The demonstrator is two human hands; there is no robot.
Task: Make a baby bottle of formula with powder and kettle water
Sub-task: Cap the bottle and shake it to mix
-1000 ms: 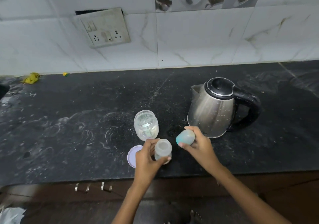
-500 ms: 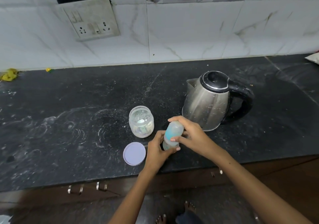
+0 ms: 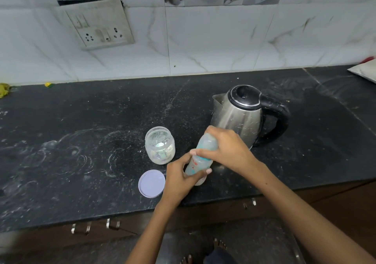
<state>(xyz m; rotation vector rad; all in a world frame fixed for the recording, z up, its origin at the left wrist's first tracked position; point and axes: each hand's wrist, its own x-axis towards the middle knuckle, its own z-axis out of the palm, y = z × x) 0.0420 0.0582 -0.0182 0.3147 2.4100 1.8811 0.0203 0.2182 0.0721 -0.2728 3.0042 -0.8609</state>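
Note:
A small translucent baby bottle [image 3: 197, 165] stands near the front edge of the black counter [image 3: 81, 141]. My left hand [image 3: 180, 177] grips its lower body. My right hand [image 3: 225, 149] is curled over its pale blue-green cap [image 3: 207, 144], which sits on top of the bottle. The open clear powder jar [image 3: 160, 145] stands just left of the bottle, with a little white powder inside. Its lilac lid [image 3: 151, 183] lies flat in front of it. The steel kettle [image 3: 239, 117] with a black lid and handle stands behind my right hand.
A wall socket plate [image 3: 99, 22] hangs on the tiled backsplash. Yellow scraps [image 3: 4, 89] lie at the far left of the counter, and a pale packet [image 3: 364, 71] pokes in at the right edge. Powder dusts the counter. Drawer handles [image 3: 95, 225] sit below the front edge.
My right hand brought the cap from beside the bottle onto its top. The left hand kept hold of the bottle. The camera shifted slightly.

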